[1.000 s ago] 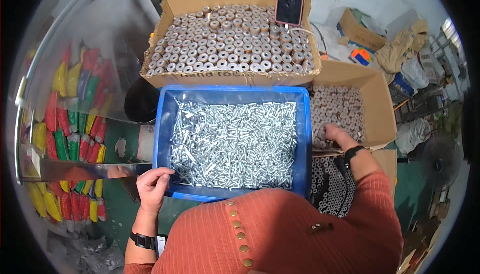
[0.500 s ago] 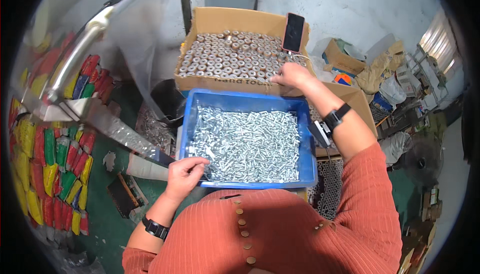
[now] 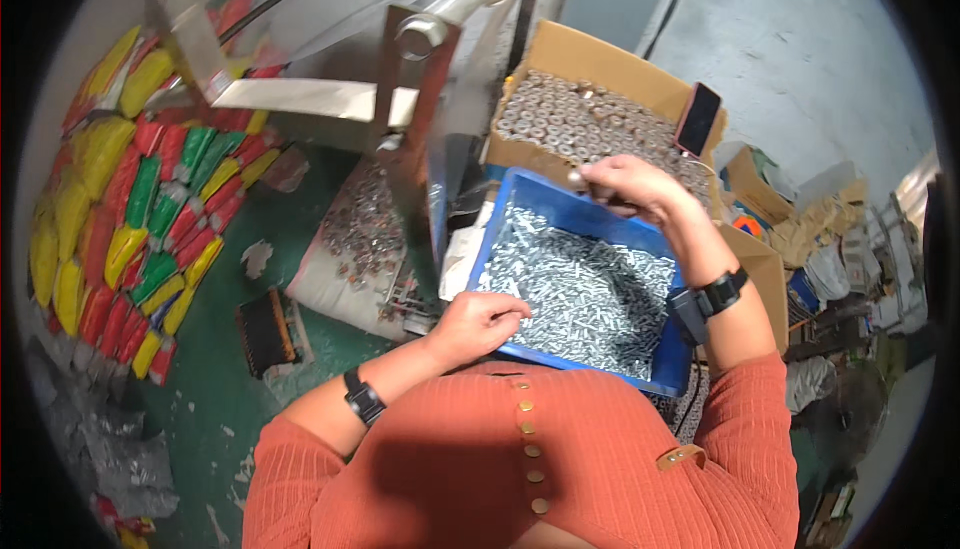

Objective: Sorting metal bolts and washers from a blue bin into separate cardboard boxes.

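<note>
A blue plastic bin (image 3: 600, 363) sits right in front of me, filled with small silvery metal pins (image 3: 575, 294). My left hand (image 3: 478, 327) is at the bin's near left corner, thumb and forefinger pinched together; whatever they hold is too small to make out. Over the bin's far rim is my right hand (image 3: 640, 187), its fingers closed around a small round metal piece (image 3: 577, 179). Just behind the bin, an open cardboard carton (image 3: 600, 59) holds rows of ring-topped metal cylinders (image 3: 570, 114).
A phone (image 3: 698, 119) leans at the carton's right side. A metal machine frame (image 3: 415, 99) rises at left of the carton. Beneath it lies a pale sack (image 3: 345, 294) with loose small parts. Red, yellow and green packets (image 3: 150, 209) are piled on the left floor.
My view has swung left, so the bin and carton appear further right. My right hand has come back from the carton to above the bin's far rim, with a small round metal piece showing.
</note>
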`<move>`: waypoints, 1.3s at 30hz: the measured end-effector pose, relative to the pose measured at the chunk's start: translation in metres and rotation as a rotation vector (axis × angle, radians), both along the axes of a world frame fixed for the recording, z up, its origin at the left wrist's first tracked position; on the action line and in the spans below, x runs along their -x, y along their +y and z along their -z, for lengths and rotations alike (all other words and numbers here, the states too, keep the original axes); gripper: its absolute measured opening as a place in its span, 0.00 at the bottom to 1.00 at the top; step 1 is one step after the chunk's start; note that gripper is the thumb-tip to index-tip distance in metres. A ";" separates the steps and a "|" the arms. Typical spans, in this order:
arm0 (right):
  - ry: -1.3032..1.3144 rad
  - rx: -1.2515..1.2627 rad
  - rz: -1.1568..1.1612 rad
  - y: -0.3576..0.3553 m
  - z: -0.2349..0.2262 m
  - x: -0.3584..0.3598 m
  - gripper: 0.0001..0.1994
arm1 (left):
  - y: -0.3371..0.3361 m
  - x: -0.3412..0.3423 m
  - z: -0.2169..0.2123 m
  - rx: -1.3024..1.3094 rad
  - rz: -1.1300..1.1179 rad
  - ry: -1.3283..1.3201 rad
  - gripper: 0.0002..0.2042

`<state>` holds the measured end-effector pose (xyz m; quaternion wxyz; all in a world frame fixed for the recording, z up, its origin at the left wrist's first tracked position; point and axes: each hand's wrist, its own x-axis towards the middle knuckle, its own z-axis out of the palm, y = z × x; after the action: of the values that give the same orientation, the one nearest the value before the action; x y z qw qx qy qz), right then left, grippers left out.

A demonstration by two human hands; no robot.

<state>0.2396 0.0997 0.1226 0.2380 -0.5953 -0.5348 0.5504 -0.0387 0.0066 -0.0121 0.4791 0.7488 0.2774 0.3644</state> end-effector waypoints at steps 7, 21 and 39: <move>0.319 -0.185 0.109 0.045 0.086 0.081 0.21 | 0.001 -0.012 -0.004 -0.065 0.032 0.032 0.07; -0.934 -0.386 -0.472 -0.171 0.160 -0.078 0.34 | -0.005 -0.019 -0.006 0.015 -0.161 0.091 0.08; -0.684 -0.673 -0.134 -0.147 0.187 -0.092 0.07 | -0.011 -0.024 -0.003 0.088 -0.257 0.118 0.08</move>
<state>0.3315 -0.0476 -0.0647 0.1918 -0.5962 -0.7681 0.1335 -0.0150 -0.0041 -0.0090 0.4438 0.7055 0.4143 0.3657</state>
